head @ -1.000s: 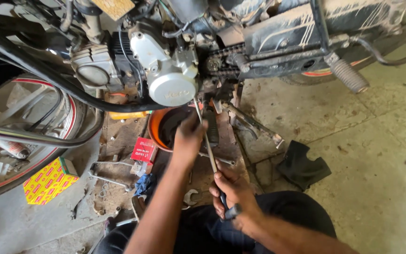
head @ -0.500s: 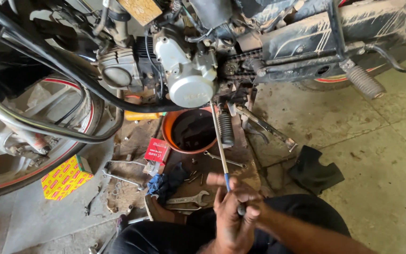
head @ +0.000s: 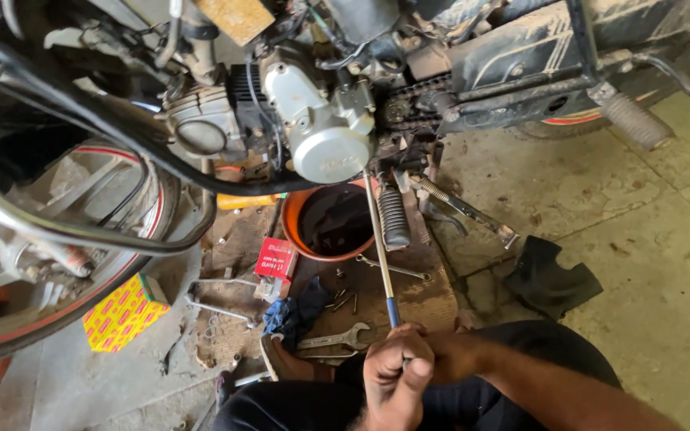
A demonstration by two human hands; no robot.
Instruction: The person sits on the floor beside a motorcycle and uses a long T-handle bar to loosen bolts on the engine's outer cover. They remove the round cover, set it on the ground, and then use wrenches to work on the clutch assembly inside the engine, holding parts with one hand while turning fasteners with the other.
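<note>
Head view: both hands close together around the handle of a long screwdriver point(head: 380, 247), the left hand point(head: 393, 375) in front, the right hand point(head: 450, 355) just behind it. Its tip reaches up to the engine cover point(head: 321, 136), above an orange pan point(head: 331, 219) of dark oil. The cover is still mounted; spanners point(head: 333, 339) and screws lie loose on the board.

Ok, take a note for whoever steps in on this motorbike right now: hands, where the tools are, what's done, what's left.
Both hands are clasped together around the handle end of a long screwdriver; which hand lies on top is unclear. Its tip reaches up to the round engine cover.
The orange pan of dark oil sits under the engine. A spanner and loose bolts lie on the board.
Done: pan placed.
Left: the cover is still on.
</note>
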